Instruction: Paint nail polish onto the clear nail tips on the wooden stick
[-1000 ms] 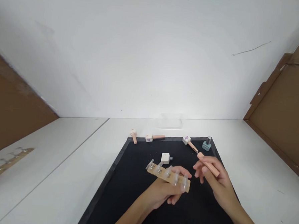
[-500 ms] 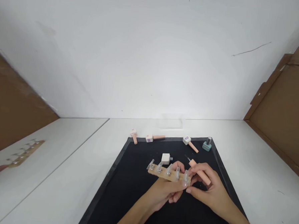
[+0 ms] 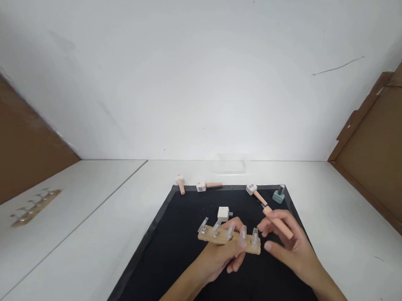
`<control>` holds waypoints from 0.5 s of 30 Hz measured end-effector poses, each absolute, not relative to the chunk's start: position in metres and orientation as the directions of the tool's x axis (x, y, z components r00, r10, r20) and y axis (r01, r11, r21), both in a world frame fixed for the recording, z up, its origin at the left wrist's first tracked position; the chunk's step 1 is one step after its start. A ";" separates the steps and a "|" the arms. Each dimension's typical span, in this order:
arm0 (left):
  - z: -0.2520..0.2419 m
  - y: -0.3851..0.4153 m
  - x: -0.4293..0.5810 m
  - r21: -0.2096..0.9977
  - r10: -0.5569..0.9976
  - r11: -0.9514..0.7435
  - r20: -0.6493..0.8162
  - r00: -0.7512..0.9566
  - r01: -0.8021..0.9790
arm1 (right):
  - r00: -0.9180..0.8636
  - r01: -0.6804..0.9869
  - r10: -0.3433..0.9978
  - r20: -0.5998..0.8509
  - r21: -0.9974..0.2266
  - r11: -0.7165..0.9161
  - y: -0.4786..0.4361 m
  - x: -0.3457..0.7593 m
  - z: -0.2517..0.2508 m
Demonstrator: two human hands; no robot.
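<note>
My left hand [image 3: 220, 255] grips a wooden strip [image 3: 228, 238] from below, holding it above the black mat [image 3: 168, 256]. Several clear false nails stand in clips along the strip. My right hand [image 3: 288, 245] pinches a pink nail polish brush cap [image 3: 278, 222], its thin dark brush pointing up and left, a little to the right of the strip. An open white square bottle [image 3: 224, 213] sits on the mat just behind the strip.
Along the mat's far edge lie three pink-capped polish bottles [image 3: 180, 184] [image 3: 208, 186] [image 3: 256, 194] and a teal bottle [image 3: 278, 194] stands upright. A second wooden nail strip [image 3: 34, 207] lies on the white table at far left. Brown cardboard panels flank both sides.
My right hand drew the brush back from the strip's right end, up and to the right. The far-left strip settled on the table and the other person's hand withdrew.
</note>
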State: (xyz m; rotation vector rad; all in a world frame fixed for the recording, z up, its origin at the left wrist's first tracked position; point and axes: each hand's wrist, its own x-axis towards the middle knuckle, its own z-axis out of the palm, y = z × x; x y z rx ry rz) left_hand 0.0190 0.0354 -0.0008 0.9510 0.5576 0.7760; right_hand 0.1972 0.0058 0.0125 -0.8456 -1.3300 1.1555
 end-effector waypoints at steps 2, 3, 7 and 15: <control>-0.001 0.036 0.019 0.875 0.783 0.355 -0.087 0.616 -0.328 | -0.009 -0.105 0.945 0.328 -0.940 0.325 0.007 0.201 0.015; -0.002 0.036 0.019 0.877 0.778 0.356 -0.088 0.622 -0.322 | 0.033 -0.093 0.935 0.353 -0.930 0.355 0.008 0.203 0.014; -0.010 0.036 0.020 0.899 0.749 0.338 -0.078 0.658 -0.278 | 0.078 -0.094 0.881 0.466 -0.877 0.472 0.009 0.204 0.008; -0.009 0.037 0.024 0.944 0.697 0.307 -0.137 0.703 -0.120 | -0.132 -0.117 0.825 0.550 -0.835 0.538 0.007 0.198 0.017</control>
